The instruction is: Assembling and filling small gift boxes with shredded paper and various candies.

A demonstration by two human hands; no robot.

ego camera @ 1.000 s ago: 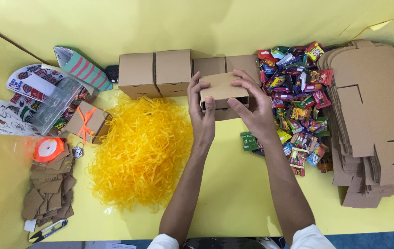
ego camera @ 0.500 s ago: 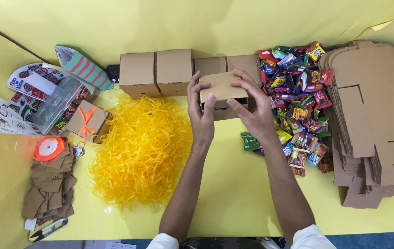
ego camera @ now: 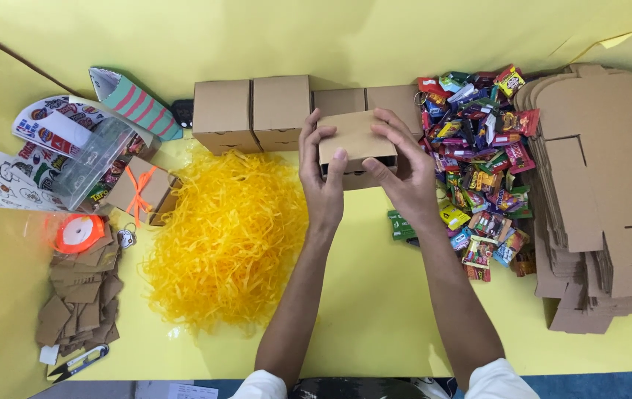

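We hold a small brown cardboard box point(ego camera: 357, 140) above the yellow tabletop point(ego camera: 375, 310), left hand point(ego camera: 321, 181) and right hand point(ego camera: 403, 174) fingers wrapped around its sides. Pressing the lid evenly from both ends should seat it squarely.

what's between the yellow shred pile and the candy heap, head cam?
Both hands, left hand and right hand, holding a small cardboard box above bare yellow table cover. Shredded paper lies left, candy heap right.

Evenly lit yellow-covered table point(ego camera: 375, 310)
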